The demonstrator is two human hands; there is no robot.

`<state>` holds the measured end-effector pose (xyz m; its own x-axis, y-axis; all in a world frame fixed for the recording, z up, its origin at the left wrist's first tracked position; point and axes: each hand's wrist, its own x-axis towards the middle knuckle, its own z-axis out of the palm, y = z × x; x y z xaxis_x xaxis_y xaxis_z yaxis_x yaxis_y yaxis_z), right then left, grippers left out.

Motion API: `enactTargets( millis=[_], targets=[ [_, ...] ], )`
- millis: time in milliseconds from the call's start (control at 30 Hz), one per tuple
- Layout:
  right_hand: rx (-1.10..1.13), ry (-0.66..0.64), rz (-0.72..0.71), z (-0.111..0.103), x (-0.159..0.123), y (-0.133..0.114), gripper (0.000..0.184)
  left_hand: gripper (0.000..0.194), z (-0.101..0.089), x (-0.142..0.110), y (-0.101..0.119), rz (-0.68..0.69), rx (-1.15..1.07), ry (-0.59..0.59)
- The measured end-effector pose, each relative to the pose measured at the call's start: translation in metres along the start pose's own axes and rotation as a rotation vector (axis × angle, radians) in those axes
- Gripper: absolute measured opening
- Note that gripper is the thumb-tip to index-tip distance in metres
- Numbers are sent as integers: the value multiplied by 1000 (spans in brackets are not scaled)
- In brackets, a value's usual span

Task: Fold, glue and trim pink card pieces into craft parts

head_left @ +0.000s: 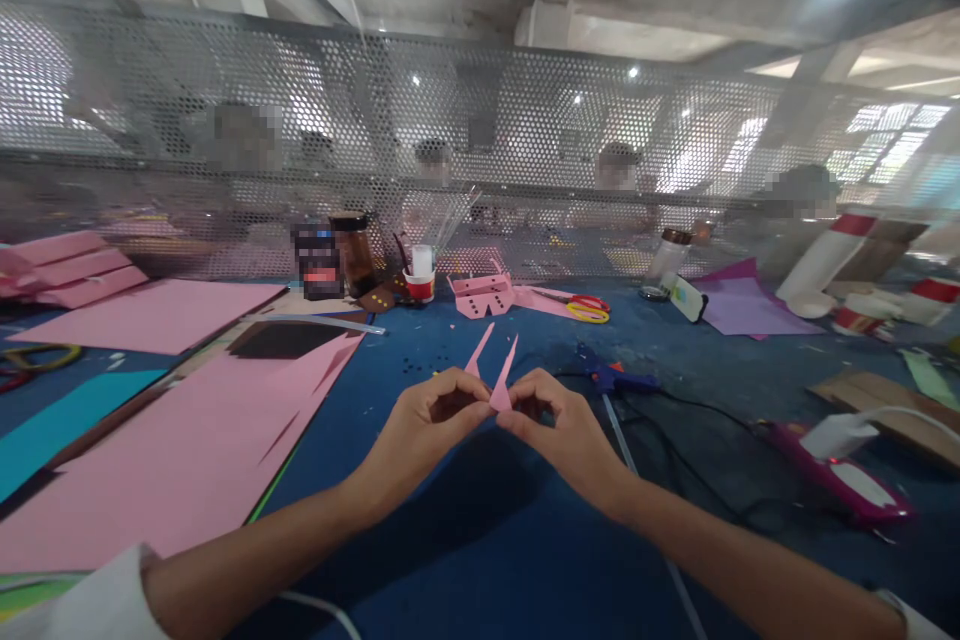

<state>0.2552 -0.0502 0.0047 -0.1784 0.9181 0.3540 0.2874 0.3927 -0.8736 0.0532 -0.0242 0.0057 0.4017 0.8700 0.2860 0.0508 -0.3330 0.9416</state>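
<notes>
Both my hands meet over the blue table, pinching a small pink paper piece whose two pointed tips stick upward. My left hand grips its left side with curled fingers. The right side is pinched by my right hand. A larger pink cut-out shape lies further back, with red-and-yellow scissors beside it.
Large pink paper sheets cover the left side, next to a teal sheet. A blue glue gun with a black cable lies to the right, a magenta tool beyond it. Jars, a cup and purple paper stand along a perforated metal screen; people sit behind it.
</notes>
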Motion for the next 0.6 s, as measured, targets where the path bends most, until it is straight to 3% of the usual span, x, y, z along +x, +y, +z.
enactTargets(
  millis=[100,267,500,600],
  targets=[
    [7,20,-13,1,0,1,8,8,1,0,-1,36,-25,-17],
    [-25,65,-113,1,0,5,6,5,1,0,-3,121,70,80],
    [-170,60,-242,1,-2,13,4,13,3,-3,-3,-100,38,21],
    [-240,60,-276,2,-3,18,3,15,4,-4,-2,-115,16,28]
  ],
)
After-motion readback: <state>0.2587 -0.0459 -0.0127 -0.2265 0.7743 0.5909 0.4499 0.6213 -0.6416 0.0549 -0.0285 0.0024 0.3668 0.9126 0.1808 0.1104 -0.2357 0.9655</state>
